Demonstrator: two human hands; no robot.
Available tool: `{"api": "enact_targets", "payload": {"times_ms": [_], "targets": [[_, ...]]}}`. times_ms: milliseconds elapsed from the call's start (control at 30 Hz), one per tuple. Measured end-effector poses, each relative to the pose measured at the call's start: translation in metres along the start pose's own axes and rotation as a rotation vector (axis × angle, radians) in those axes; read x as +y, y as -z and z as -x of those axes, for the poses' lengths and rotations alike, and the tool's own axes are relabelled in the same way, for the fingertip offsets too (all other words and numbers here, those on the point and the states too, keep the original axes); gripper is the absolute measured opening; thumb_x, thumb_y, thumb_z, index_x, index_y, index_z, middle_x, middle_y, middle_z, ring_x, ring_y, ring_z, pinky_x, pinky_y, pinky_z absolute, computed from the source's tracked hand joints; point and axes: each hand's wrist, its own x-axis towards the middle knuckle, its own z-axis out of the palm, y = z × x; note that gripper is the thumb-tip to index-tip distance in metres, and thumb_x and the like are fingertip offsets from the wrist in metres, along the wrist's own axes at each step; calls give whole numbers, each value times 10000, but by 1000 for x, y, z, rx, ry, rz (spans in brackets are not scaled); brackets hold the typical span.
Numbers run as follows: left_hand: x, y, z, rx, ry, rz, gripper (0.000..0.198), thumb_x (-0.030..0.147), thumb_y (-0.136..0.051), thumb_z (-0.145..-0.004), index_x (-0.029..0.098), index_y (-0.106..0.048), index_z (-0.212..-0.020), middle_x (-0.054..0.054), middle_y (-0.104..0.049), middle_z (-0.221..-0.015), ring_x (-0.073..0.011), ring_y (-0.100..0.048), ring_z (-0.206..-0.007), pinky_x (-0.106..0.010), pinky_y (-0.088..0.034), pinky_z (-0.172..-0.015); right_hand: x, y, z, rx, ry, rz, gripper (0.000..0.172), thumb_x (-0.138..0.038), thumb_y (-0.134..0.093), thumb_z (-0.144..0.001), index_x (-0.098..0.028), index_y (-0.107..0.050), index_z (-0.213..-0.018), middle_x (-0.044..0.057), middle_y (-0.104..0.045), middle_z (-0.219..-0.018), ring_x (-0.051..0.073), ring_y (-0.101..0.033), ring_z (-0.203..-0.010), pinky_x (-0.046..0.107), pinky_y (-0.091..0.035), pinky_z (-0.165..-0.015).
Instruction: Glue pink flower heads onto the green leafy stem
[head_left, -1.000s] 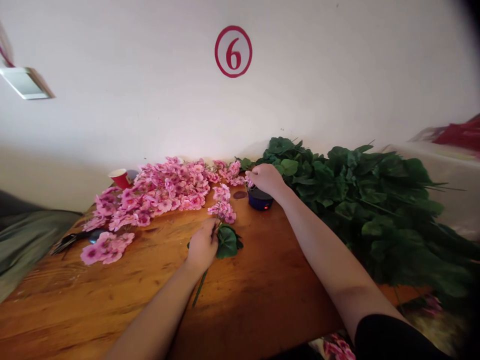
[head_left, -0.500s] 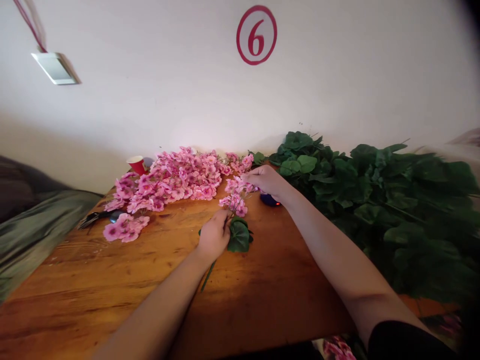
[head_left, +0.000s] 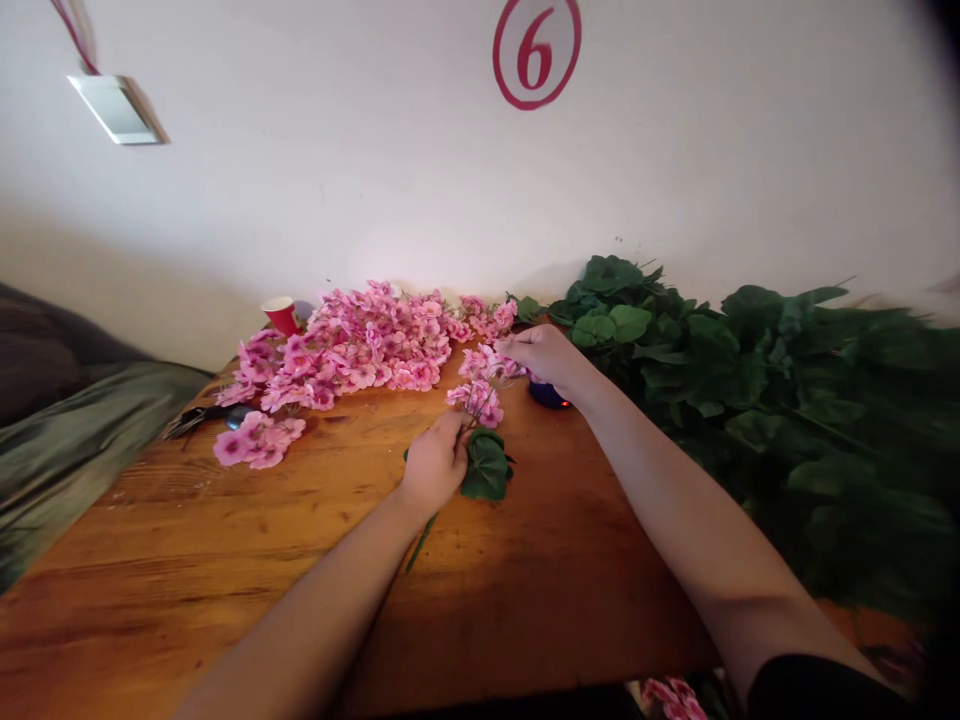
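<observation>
Over the middle of the table, my left hand [head_left: 436, 462] is closed around the stem of an artificial flower [head_left: 480, 400]. Green leaves [head_left: 486, 466] hang beside my fingers, and the stem's lower end sticks out below the hand. Pink blossoms spread from its top toward my right hand [head_left: 546, 355], whose thumb and fingers pinch at the far blossoms. What exactly lies between those fingertips is too small to make out, though pink petals touch them. Just under my right hand sits a dark blue device [head_left: 549, 396] with a small glowing red light, partly covered.
A large heap of pink flowers [head_left: 375, 340] lies along the wall, with a smaller cluster [head_left: 259, 440] in front. A red paper cup [head_left: 280, 316] stands behind it, near a black-handled object [head_left: 199, 418]. Green leaf stems [head_left: 720, 380] pile up on the right of the wooden table [head_left: 225, 530].
The view has tilted down and turned slightly left, so everything sits a little further right. Both hands keep nearly the same pose at the flower.
</observation>
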Motion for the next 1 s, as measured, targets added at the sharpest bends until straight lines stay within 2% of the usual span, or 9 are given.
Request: {"api": "enact_targets", "payload": {"times_ms": [167, 467, 633, 867, 1000], "targets": [[3, 1, 0, -21, 23, -25, 195, 113, -448, -878, 208, -575, -991, -61, -662, -956, -204, -643, -914, -313, -491, -814, 1, 1, 0, -7, 6, 3, 440, -364, -692, -752, -200, -380, -490, -86, -294, -405, 37, -242, -385, 217, -217, -417], [7, 3, 0, -42, 55, -49, 180, 128, -438, -892, 208, -570, -985, -61, -658, -949, -202, -638, -893, -307, -486, -787, 3, 2, 0, -4, 18, 97, 423, -412, -705, -758, -198, -438, -510, -80, -299, -415, 51, -257, -393, 236, -230, -436], [7, 2, 0, -40, 52, -59, 171, 141, -451, -904, 209, -577, -997, -64, -665, -963, -207, -644, -919, -311, -491, -811, 1, 2, 1, -6, 1, 92, 438, -424, -725, -748, -200, -439, -504, -55, -379, -438, 60, -298, -411, 243, -251, -442], [6, 1, 0, -29, 62, -59, 179, 132, -445, -902, 207, -579, -994, -62, -669, -952, -202, -645, -893, -302, -479, -781, -5, 0, 3, -42, -94, 30, 352, -392, -752, -729, -185, -539, -541, -70, -354, -408, 49, -234, -383, 234, -195, -392], [4, 0, 1, -26, 56, -56, 197, 118, -440, -894, 207, -574, -1008, -60, -671, -963, -197, -643, -892, -298, -476, -778, -1, -1, 1, -63, -146, 7, 322, -397, -764, -712, -174, -574, -579, -67, -390, -429, 43, -223, -371, 224, -163, -370]]}}
